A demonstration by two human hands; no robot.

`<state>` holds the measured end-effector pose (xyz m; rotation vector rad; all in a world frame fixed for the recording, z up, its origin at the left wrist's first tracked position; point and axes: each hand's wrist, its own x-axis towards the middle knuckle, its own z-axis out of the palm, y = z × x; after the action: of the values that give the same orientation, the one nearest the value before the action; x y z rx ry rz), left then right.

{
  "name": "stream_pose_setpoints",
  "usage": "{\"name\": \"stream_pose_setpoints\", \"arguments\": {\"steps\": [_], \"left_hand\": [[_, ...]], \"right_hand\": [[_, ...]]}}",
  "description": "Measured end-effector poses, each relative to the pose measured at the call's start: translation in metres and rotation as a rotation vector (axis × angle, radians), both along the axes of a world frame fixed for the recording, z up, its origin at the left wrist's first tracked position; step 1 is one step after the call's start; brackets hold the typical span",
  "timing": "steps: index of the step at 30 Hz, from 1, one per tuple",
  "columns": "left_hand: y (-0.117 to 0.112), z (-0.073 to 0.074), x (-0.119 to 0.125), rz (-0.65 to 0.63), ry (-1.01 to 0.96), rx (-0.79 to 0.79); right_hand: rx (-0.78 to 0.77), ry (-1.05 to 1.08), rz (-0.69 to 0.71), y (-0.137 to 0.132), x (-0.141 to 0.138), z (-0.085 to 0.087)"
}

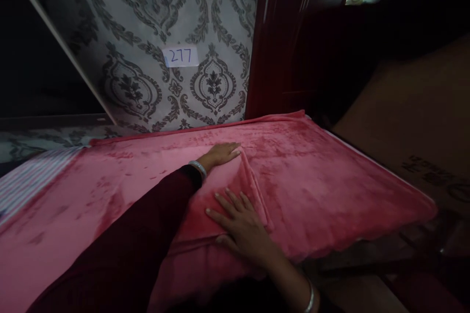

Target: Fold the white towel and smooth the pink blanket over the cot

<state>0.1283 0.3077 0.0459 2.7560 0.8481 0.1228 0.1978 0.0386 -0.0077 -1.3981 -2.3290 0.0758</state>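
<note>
A folded piece of pink plush fabric [216, 220] lies on a larger pink plush blanket [316, 181] that covers the surface. My left hand [222, 153], with a bracelet at the wrist, rests flat on the far edge of the folded piece, fingers stretched toward its corner. Closer to me, my right hand [244, 230] lies palm down with fingers spread on the near side of the folded piece, also with a bracelet. Neither hand grips anything.
Patterned wallpaper [213, 83] with a paper label [180, 56] reading 277 rises behind. A dark screen [40, 58] is at left above striped fabric [40, 171]. To the right stand a dark red wooden panel [279, 58] and a cardboard box [414, 112].
</note>
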Motion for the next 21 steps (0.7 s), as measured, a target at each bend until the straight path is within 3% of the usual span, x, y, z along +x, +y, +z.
{"name": "stream_pose_setpoints", "arguments": {"steps": [5, 9, 14, 17, 21], "left_hand": [[-0.014, 0.024, -0.003, 0.076, 0.062, 0.016], [-0.043, 0.037, -0.031, 0.001, 0.095, 0.076], [-0.091, 0.037, -0.108, 0.007, 0.119, 0.069], [-0.114, 0.034, -0.163, 0.139, 0.107, 0.092], [-0.139, 0.031, -0.223, 0.376, 0.103, 0.144]], "right_hand": [[0.038, 0.000, -0.008, 0.000, -0.001, 0.003], [0.072, 0.010, -0.011, 0.001, -0.001, 0.002], [0.138, 0.036, -0.008, 0.002, 0.002, -0.005], [0.137, 0.074, -0.051, 0.002, 0.006, 0.000], [0.122, 0.082, -0.220, 0.012, 0.010, 0.022]]}}
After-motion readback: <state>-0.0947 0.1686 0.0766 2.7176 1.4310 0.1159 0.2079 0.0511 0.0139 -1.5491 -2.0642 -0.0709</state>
